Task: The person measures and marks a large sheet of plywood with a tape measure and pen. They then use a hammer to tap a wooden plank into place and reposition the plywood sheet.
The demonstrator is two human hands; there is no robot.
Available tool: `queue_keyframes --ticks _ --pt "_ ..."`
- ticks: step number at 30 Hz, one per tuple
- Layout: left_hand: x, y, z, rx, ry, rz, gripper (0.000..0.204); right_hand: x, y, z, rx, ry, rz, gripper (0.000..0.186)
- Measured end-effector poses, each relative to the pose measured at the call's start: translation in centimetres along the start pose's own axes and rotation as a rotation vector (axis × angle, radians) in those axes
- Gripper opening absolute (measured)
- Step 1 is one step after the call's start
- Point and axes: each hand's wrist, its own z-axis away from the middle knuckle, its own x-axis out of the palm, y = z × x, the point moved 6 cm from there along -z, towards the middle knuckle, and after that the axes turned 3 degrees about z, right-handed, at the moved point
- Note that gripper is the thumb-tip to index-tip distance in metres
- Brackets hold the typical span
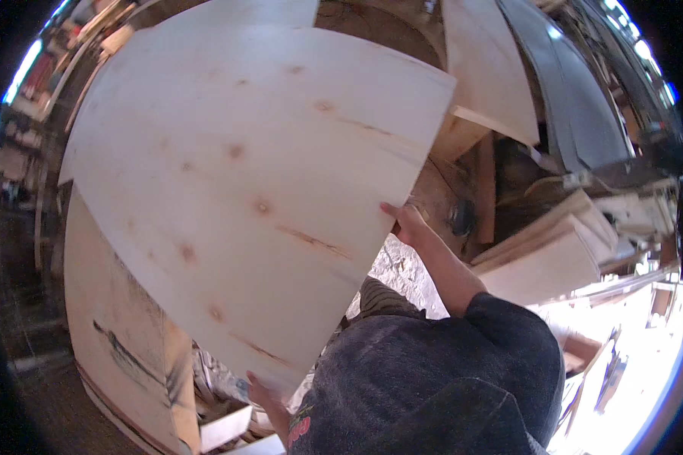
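Note:
A large pale plywood sheet [228, 182] with brown knots and streaks spreads across the middle of the head view, tilted in front of me. My right hand [407, 223] grips its right edge, thumb on the upper face and the other fingers mostly hidden underneath. At the near corner, my left hand [265, 396] closes on the lower edge, slightly blurred, with its thumb showing. The sheet's far part lies over another pale panel [273, 14]. Beneath its left side stands a worn tan wooden surface [118, 318] with dark smears.
Leaning boards [489, 61] and a dark grey sheet [558, 91] stand at the far right. Stacked panels [550, 262] lie to my right. Wood offcuts [226, 429] litter the floor at lower left. A wooden post [485, 186] rises beyond my right hand.

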Motion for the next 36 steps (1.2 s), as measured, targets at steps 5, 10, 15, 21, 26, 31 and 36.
queue_keyframes --ticks 5,10,15,21,26,31,36 --pt "-0.1 4.8 1.4 -0.01 0.103 0.287 0.044 0.7 -1.5 3.5 -0.01 0.09 -0.037 0.04" --pt "-1.4 1.1 0.8 0.02 0.169 0.221 0.042 1.6 -0.5 3.9 -0.12 0.047 -0.065 0.043" --pt "-2.9 2.4 1.9 -0.049 0.162 0.271 0.05 4.6 -0.6 10.0 -0.133 0.074 0.017 0.043" --pt "-4.4 -0.5 -1.0 -0.047 0.148 0.122 0.051 3.0 2.0 11.6 -0.104 0.008 0.071 0.041" --pt "-5.6 -1.9 -5.1 0.0 0.15 0.172 0.052 3.3 6.1 11.3 -0.046 -0.062 0.068 0.035" --pt "-10.1 -1.5 -6.2 0.081 0.416 -0.109 0.05 5.9 11.0 11.4 0.059 -0.048 0.034 0.032" --pt "-13.5 -0.2 0.6 0.429 0.93 -0.022 0.037 6.6 16.2 10.3 0.212 -0.155 0.013 0.03"
